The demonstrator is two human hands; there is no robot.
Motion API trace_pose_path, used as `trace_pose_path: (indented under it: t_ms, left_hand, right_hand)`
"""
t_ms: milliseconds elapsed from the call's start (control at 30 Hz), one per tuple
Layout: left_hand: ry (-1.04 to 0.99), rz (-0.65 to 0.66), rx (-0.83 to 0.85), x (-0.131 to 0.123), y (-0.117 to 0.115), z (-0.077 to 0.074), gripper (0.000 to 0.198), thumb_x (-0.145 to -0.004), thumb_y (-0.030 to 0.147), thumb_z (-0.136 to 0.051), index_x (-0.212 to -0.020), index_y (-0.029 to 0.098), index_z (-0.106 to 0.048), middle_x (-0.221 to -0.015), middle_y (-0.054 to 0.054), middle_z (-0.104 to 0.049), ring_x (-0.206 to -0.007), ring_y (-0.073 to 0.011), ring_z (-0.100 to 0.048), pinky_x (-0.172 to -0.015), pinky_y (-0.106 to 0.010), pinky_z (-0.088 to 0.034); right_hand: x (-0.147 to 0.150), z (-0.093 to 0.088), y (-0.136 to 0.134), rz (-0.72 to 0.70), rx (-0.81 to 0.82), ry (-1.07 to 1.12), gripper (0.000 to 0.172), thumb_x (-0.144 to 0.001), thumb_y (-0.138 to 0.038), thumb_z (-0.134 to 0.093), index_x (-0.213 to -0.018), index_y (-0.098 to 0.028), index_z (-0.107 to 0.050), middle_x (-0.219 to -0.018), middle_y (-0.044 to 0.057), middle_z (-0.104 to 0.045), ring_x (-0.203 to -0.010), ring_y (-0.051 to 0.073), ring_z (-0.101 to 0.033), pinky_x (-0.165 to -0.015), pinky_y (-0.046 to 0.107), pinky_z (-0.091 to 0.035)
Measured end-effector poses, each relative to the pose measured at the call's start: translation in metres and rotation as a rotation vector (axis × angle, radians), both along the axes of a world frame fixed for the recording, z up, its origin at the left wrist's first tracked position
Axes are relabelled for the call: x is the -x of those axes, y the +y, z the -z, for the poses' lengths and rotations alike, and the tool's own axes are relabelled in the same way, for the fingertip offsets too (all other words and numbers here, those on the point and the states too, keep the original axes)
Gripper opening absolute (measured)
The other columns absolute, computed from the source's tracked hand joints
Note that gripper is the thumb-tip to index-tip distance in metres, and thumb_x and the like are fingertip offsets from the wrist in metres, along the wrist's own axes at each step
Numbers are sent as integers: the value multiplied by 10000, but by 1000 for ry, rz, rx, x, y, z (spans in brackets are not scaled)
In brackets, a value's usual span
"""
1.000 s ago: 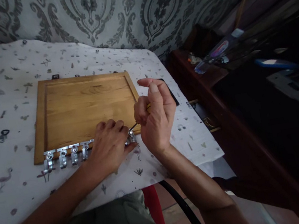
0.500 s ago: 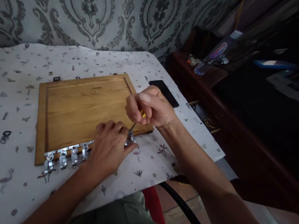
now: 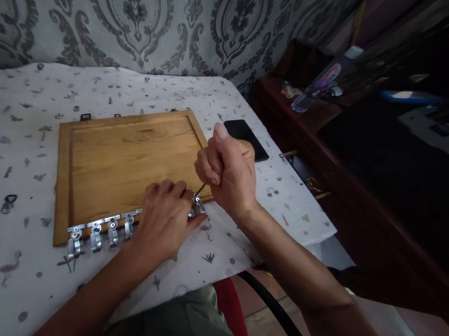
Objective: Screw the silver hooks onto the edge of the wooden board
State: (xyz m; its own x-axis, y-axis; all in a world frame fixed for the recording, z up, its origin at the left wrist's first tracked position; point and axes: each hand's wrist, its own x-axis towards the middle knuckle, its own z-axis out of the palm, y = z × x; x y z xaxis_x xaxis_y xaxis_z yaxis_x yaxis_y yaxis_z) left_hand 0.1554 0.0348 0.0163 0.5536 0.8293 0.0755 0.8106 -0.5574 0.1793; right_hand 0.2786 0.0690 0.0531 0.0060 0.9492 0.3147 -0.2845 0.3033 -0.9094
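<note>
A wooden board (image 3: 132, 160) with a raised frame lies on the table. Along its near edge runs a metal hook rail (image 3: 113, 230) with several silver hooks. My left hand (image 3: 167, 215) is bent over the rail's right part, fingers on the board side and thumb at the near side, covering some hooks. Closed in a fist, my right hand (image 3: 227, 173) grips a screwdriver (image 3: 199, 191); only its thin shaft shows, slanting down-left to the last hook by my left fingertips. The tip's contact with a screw is too small to make out.
A black phone (image 3: 247, 138) lies right of the board on the patterned tablecloth (image 3: 13, 169). At the right stands a dark reddish-brown cabinet (image 3: 335, 161) with a plastic bottle (image 3: 325, 79) on it. Behind the table hangs a patterned grey curtain (image 3: 182, 20).
My right hand has turned about the screwdriver, its thumb now pointing up and its wrist lower. The yellow handle is now hidden in the fist. My left hand has stayed in place.
</note>
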Motion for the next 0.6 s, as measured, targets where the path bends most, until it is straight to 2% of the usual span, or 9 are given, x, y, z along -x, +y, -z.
trace_pose_path:
  t_ms: [167,300,433,600]
  left_hand:
    - [-2,5,-20,1,1,3,363,-922,499,-707,-994,144,-721,-992,-98,-701,-996,-313,-621,-848,-460,-438]
    - [-1,11,-37,2,0,4,386,-920,526,-700,-998,148,-720,-978,-101,-695,-1002,-317,-621,-841,-459,-441]
    - [0,7,-35,2,-1,2,381,-927,526,-689,-990,152,-722,-986,-102,-697,-1001,-315,-622,-853,-462,-441]
    - [12,0,2,1,0,0,379,-937,500,-686,-1051,140,-724,-1045,-110,-707,-1039,-325,-621,-873,-470,-434]
  right_hand:
    - [6,5,-6,256,-47,42,608,-998,-428,-568,-501,-228,-281,-417,-88,-265,-382,58,-219,-405,255,-182]
    - [9,8,-10,317,-81,3,590,-1035,-434,-504,-513,-237,-309,-445,-76,-271,-401,83,-239,-427,288,-227]
    - [7,8,-11,293,-72,7,588,-1020,-428,-534,-505,-235,-325,-452,-67,-268,-413,97,-245,-443,303,-238]
    - [-5,3,-9,134,7,-16,565,-967,-501,-593,-514,-233,-388,-465,-51,-389,-441,96,-308,-446,278,-256]
